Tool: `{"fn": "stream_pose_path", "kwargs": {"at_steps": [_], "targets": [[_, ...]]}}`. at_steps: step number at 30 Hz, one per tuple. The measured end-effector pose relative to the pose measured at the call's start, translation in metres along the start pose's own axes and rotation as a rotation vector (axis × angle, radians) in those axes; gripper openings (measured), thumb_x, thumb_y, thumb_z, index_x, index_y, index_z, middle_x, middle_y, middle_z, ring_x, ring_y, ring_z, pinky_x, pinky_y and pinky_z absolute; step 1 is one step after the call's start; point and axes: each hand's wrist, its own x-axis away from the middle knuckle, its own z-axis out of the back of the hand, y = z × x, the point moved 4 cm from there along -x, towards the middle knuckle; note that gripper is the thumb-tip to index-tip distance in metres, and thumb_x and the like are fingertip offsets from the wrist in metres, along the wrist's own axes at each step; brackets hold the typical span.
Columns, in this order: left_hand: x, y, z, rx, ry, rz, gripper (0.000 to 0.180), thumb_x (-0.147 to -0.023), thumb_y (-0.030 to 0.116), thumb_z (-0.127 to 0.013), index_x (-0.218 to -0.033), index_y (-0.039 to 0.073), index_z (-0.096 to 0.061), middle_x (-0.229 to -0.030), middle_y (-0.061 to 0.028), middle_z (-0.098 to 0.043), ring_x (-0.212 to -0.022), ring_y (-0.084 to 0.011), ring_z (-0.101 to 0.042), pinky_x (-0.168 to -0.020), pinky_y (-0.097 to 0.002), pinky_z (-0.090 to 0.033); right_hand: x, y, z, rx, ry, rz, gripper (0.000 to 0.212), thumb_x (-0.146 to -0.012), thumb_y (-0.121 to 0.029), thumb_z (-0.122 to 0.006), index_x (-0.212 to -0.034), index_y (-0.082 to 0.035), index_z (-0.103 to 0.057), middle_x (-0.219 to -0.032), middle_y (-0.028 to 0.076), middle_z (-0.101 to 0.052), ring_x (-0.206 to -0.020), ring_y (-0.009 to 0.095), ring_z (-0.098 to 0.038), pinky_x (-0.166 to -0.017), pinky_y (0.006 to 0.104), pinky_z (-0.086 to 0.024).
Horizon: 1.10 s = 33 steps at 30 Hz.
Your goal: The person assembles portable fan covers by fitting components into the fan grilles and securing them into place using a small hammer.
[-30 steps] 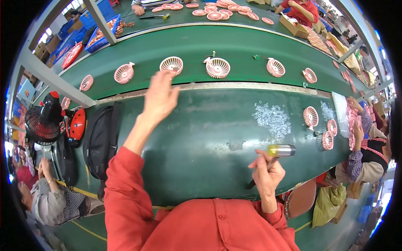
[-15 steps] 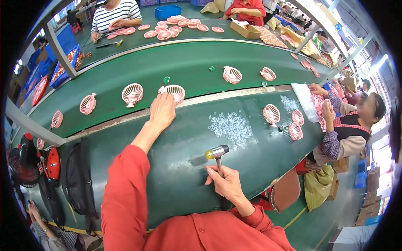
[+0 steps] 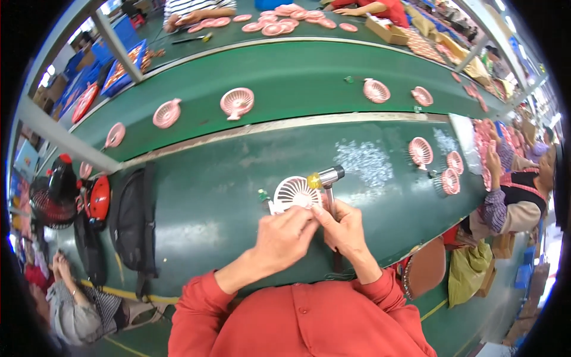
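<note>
Close in front of me, my left hand point(image 3: 282, 239) grips a round pink slatted fan housing point(image 3: 292, 191) by its near edge. A small green part point(image 3: 263, 194), perhaps a circuit board, lies by the housing's left side; whether a wire joins them I cannot make out. My right hand point(image 3: 347, 231) is closed round the handle of a mallet point(image 3: 327, 177) with a yellow face and a black face. The mallet's head is beside the housing's right rim, and the right fingertips meet the left ones at the housing. The fingers hide its near part.
Many small clear rings point(image 3: 364, 162) lie in a heap to the right, past the mallet. More pink housings point(image 3: 420, 152) stand beyond them, near a co-worker point(image 3: 516, 196). A green conveyor belt point(image 3: 297, 89) carries spaced housings. A black bag point(image 3: 134, 223) lies at left.
My left hand has brought a pink housing from the belt's edge to in front of me, the green part with it. My right hand has raised the mallet beside it. The view has shifted.
</note>
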Motion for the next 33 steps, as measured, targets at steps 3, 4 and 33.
{"fn": "stream_pose_path", "kwargs": {"at_steps": [3, 4, 33], "targets": [[0.015, 0.004, 0.005, 0.107, 0.045, 0.012, 0.015, -0.083, 0.003, -0.069, -0.098, 0.002, -0.065, -0.089, -0.0106, -0.068, -0.066, -0.023, -0.067, -0.057, -0.0302, -0.052, -0.005, 0.01, -0.002, 0.07, -0.004, 0.105, 0.023, -0.092, -0.024, -0.068, -0.095, -0.002, -0.068, -0.061, -0.006, -0.053, -0.044, 0.001, -0.04, -0.037, 0.0215, -0.027], [0.018, 0.006, 0.007, 0.136, 0.081, -0.024, 0.017, -0.084, 0.003, -0.069, -0.101, 0.002, -0.065, -0.092, -0.011, -0.069, -0.066, -0.0235, -0.067, -0.057, -0.031, -0.052, -0.005, 0.011, 0.0, 0.046, 0.0, 0.064, 0.022, -0.093, -0.023, -0.068, -0.095, -0.002, -0.068, -0.061, -0.006, -0.054, -0.043, 0.001, -0.04, -0.037, 0.0215, -0.027], [0.048, -0.029, 0.001, 1.434, -0.298, 0.86, 0.038, -0.105, 0.03, -0.039, -0.127, -0.001, -0.041, -0.103, -0.0247, -0.065, -0.062, -0.0205, -0.065, -0.05, -0.0297, -0.056, -0.053, -0.018, -0.011, 0.139, -0.307, -0.051, 0.032, -0.095, -0.03, -0.063, -0.082, -0.001, -0.065, -0.057, -0.004, -0.051, -0.042, 0.001, -0.037, -0.037, 0.0208, -0.023]]}}
